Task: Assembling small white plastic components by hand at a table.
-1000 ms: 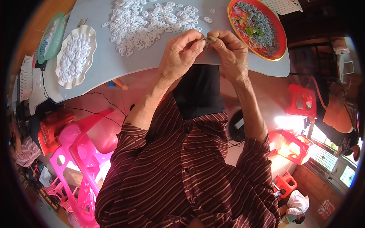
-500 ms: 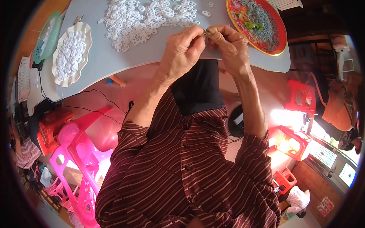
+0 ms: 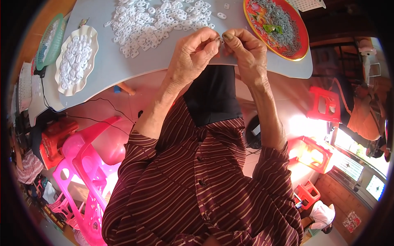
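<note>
My left hand and my right hand meet fingertip to fingertip above the near edge of the grey-blue table. Each is closed in a pinch. A tiny pale or greyish bit shows between the fingertips, too small to name. Beyond my left hand spreads a loose heap of small white plastic pieces with holes. Next to my right hand stands a red plate with a yellow rim, holding a pile of small thin grey metal parts and a few green and yellow scraps.
At the left, a scalloped cream dish holds white oval pieces, with a green basket beside it. Below are a pink plastic chair, a dark cable and red stools. Another person is at the lower right.
Both hands have shifted very slightly, the fingertips coming a little apart, and a small pale bit shows between them. The heap, dish and plate are as before.
</note>
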Available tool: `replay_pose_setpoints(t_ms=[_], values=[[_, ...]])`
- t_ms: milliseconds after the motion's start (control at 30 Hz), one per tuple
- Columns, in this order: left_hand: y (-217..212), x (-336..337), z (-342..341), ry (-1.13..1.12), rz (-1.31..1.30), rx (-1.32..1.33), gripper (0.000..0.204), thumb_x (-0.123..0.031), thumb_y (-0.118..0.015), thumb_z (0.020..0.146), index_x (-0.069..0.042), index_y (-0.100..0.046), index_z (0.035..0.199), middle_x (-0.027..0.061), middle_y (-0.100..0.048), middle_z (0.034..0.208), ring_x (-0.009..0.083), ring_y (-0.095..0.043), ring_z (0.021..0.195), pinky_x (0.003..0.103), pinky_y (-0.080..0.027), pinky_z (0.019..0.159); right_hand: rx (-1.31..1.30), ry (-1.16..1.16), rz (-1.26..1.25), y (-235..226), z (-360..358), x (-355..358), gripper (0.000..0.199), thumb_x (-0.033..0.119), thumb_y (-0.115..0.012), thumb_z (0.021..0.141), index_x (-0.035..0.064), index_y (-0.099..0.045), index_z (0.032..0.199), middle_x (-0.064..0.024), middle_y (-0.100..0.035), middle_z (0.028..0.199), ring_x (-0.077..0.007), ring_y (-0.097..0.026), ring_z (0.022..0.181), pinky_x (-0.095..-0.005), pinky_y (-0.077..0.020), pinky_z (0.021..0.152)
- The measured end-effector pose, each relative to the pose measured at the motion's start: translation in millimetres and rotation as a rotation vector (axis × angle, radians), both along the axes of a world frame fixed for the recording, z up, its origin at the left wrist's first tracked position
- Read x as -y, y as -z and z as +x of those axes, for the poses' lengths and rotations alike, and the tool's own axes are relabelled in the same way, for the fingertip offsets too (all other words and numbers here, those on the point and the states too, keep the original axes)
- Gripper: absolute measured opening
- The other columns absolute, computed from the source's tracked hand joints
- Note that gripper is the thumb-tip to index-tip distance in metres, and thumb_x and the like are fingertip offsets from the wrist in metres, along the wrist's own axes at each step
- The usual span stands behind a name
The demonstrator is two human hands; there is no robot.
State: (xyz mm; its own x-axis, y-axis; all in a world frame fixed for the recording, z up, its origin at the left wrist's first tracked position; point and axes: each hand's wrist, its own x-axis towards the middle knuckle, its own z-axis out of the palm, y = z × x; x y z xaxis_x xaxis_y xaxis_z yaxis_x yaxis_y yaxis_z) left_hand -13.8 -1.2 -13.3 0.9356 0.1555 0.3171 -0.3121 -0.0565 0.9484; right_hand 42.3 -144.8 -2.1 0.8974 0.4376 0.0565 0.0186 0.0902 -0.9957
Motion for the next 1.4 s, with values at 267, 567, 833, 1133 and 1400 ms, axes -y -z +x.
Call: replay_pose_setpoints(t_ms=[267, 567, 833, 1133, 1400], values=[[-1, 2, 0, -0.043, 0.010, -0.005, 0.008, -0.007, -0.056, 0.087, 0.001, -0.055, 0.088, 0.0001, -0.055, 0.070, 0.0055, -0.050, 0.065, 0.021, -0.043, 0.059, 0.029, 0.024, 0.110, -3, -5, -6, 0.015, 0.012, -0.061, 0.089, -0.0030, -0.062, 0.092, -0.0012, -0.060, 0.074, -0.0068, -0.053, 0.068, -0.0199, -0.0443, 0.064], [-4, 2, -3, -0.024, 0.030, -0.020, 0.008, -0.007, -0.056, 0.088, 0.001, -0.055, 0.088, -0.0015, -0.051, 0.067, 0.0052, -0.048, 0.064, 0.021, -0.042, 0.058, 0.057, -0.053, 0.034, 1, 0, 1, 0.014, 0.011, -0.060, 0.089, -0.0025, -0.061, 0.088, -0.0015, -0.060, 0.073, -0.0065, -0.053, 0.066, -0.0198, -0.0441, 0.062], [-2, 5, -1, -0.092, 0.075, 0.069, 0.009, -0.009, -0.056, 0.088, 0.000, -0.056, 0.087, -0.0010, -0.053, 0.068, 0.0053, -0.047, 0.063, 0.021, -0.042, 0.058, 0.088, 0.136, 0.028, -4, -11, -11, 0.018, 0.015, -0.062, 0.088, -0.0023, -0.061, 0.084, -0.0011, -0.060, 0.070, -0.0059, -0.052, 0.063, -0.0201, -0.0438, 0.059], [-5, 4, -1, -0.077, 0.004, -0.023, 0.010, -0.009, -0.055, 0.090, 0.001, -0.057, 0.090, -0.0031, -0.052, 0.069, 0.0037, -0.047, 0.066, 0.019, -0.041, 0.059, -0.068, 0.008, 0.212, -1, -1, -1, 0.025, 0.020, -0.054, 0.093, -0.0024, -0.063, 0.090, 0.0001, -0.058, 0.070, -0.0060, -0.049, 0.063, -0.0206, -0.0433, 0.060], [-2, 6, -1, -0.098, -0.010, 0.024, 0.009, -0.008, -0.055, 0.089, 0.001, -0.058, 0.092, -0.0018, -0.052, 0.068, 0.0045, -0.047, 0.064, 0.020, -0.041, 0.057, 0.064, 0.041, 0.053, -1, -8, -6, 0.014, 0.012, -0.064, 0.087, -0.0016, -0.063, 0.089, 0.0004, -0.060, 0.074, -0.0044, -0.051, 0.067, -0.0193, -0.0433, 0.061]])
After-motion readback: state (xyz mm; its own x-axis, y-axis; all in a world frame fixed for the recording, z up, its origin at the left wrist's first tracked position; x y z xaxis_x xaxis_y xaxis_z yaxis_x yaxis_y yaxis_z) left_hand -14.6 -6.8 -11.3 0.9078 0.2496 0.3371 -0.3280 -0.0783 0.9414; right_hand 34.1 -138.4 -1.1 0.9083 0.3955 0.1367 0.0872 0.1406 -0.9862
